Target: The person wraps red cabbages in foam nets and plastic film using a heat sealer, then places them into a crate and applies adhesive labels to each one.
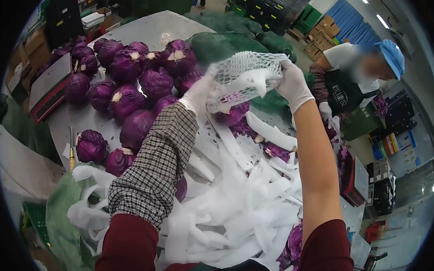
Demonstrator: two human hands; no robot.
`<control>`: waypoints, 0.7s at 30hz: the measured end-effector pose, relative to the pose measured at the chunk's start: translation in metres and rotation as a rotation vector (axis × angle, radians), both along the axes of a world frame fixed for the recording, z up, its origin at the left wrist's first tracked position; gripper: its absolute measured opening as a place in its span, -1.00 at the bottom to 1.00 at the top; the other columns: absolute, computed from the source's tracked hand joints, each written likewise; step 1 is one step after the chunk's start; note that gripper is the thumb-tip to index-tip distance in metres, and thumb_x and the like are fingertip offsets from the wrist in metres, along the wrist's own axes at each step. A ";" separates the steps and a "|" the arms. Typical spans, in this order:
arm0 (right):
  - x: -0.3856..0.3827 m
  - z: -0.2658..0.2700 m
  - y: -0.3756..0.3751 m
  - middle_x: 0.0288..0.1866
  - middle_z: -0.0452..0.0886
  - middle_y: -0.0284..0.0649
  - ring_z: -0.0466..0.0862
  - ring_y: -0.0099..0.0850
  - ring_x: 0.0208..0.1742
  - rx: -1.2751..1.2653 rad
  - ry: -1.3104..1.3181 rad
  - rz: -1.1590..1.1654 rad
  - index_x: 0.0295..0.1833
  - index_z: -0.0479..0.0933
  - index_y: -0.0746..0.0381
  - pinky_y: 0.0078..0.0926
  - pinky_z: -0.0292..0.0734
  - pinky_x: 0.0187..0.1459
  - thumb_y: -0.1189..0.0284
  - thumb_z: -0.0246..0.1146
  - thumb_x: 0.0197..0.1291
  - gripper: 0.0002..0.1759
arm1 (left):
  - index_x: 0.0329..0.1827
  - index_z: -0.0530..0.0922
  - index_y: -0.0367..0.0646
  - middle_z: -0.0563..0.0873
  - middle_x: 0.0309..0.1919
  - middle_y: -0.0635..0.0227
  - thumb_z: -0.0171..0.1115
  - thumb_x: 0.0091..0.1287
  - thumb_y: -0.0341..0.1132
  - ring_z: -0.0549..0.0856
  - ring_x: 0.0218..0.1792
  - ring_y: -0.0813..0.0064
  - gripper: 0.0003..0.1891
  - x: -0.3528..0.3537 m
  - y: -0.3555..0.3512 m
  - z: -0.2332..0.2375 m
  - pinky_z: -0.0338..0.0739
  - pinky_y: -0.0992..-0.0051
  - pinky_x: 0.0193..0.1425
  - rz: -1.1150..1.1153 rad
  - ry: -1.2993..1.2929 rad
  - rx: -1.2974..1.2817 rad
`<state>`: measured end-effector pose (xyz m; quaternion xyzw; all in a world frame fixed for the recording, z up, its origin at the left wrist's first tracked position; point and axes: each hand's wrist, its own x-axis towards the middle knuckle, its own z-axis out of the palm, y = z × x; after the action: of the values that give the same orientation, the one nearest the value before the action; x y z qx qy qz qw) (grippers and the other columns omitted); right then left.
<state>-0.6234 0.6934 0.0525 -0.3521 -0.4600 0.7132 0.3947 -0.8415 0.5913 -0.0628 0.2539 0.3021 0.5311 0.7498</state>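
Observation:
A white foam net is stretched out between my two gloved hands above the table. My left hand, in a white glove below a checked sleeve cover, is closed on the net's left end. The right end is pinched by my right hand, also white-gloved. Under the net, a purple cabbage shows in part. Many flattened white foam nets lie heaped in front of me. To the left of my left hand, several purple cabbages are piled together.
A red-sided scale stands at the left, with a knife near it. Green mesh sacks lie at the table's back. A co-worker in a blue cap stands at the right, near another scale.

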 end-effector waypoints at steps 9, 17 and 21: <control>0.020 -0.200 0.035 -0.38 0.60 -0.24 0.57 -0.41 -0.50 -0.321 -0.258 0.017 -0.12 0.52 0.23 -0.47 0.47 -0.48 -0.09 0.00 0.22 -0.43 | 0.07 0.43 -0.38 0.58 -0.22 0.07 -0.07 0.19 0.35 0.55 -0.20 0.23 -0.18 0.008 0.017 -0.058 0.47 0.18 -0.23 0.287 0.792 -0.338; 0.040 -0.193 -0.010 0.07 0.52 -0.06 0.56 -0.21 0.00 0.513 -1.258 0.143 0.11 0.39 0.24 -0.42 0.42 0.00 0.29 0.13 0.11 -0.55 | -0.08 0.55 -0.40 0.64 -0.38 0.17 -0.10 0.27 0.25 0.59 -0.42 0.40 -0.27 0.023 0.024 -0.089 0.48 0.42 -0.30 0.285 0.702 -0.245; 0.073 -0.118 -0.091 0.07 0.48 0.08 0.50 -0.12 0.08 0.963 -0.867 0.097 0.14 0.37 0.30 -0.46 0.35 0.09 0.49 0.24 -0.02 -0.47 | -0.29 0.62 -0.35 0.64 -0.51 0.29 0.10 0.29 -0.01 0.51 -0.59 0.59 -0.54 0.034 -0.031 -0.013 0.43 0.57 -0.44 0.326 0.706 0.141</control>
<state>-0.5500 0.6028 -0.0651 -0.3706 -0.8611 0.2374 0.2545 -0.8072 0.5606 -0.0754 0.4206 0.5405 0.5426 0.4863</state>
